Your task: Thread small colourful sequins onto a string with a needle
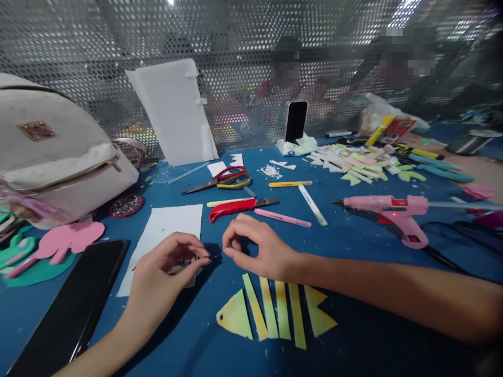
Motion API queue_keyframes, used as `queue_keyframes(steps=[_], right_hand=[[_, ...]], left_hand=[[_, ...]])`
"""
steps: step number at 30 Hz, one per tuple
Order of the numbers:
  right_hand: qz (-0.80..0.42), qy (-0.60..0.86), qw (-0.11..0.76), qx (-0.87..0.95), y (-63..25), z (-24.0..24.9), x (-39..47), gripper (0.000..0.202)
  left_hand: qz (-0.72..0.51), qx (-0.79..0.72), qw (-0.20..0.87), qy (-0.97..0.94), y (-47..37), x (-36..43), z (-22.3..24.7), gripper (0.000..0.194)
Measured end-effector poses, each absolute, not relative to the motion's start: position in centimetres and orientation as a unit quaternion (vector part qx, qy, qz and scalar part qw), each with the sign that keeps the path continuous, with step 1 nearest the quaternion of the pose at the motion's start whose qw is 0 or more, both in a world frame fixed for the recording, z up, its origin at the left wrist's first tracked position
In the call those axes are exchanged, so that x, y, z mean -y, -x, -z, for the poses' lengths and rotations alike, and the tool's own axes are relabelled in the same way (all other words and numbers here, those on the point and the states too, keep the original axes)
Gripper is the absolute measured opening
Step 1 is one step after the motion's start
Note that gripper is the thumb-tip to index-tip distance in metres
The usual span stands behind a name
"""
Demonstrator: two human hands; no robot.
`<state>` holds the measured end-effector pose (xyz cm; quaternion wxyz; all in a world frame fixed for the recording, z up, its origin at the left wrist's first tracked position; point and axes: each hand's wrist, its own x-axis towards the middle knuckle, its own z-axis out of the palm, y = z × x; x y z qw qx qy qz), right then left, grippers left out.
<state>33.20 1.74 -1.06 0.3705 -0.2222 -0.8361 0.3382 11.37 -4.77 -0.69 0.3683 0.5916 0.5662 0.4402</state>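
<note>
My left hand (173, 269) is closed in a pinch over the lower edge of a white sheet (168, 225). Something greyish and shiny shows inside its curled fingers, too hidden to name. Facing it, my right hand (261, 246) also pinches, thumb against forefinger. A faint thin line seems to lie between the fingertips, too fine to identify. Below the right wrist lies a fish cut into pieces: a head piece (238, 317) with a dark eye, several yellow-green strips (283, 311) and a notched tail piece (319, 311).
Beyond my hands lie a red-handled knife (233, 209), scissors (223, 179) and markers (283, 218). A pink glue gun (393, 212) with a lit light rests at right. Paper scraps (357, 163) pile up behind. At left are a black phone (70, 309) and a white backpack (58, 152).
</note>
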Motion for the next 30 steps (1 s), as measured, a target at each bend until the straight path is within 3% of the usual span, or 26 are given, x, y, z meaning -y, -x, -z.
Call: queue_keyframes(steps=[14, 30], right_hand=[[-0.258, 0.166, 0.423, 0.853, -33.0, 1.0, -1.3, 0.014], [-0.261, 0.173, 0.399, 0.862, -33.0, 1.0, -1.4, 0.011]], left_hand=[[-0.462, -0.582, 0.351, -0.570, -11.9, 5.6, 0.7, 0.023], [-0.469, -0.578, 0.361, -0.562, -12.5, 5.7, 0.3, 0.022]])
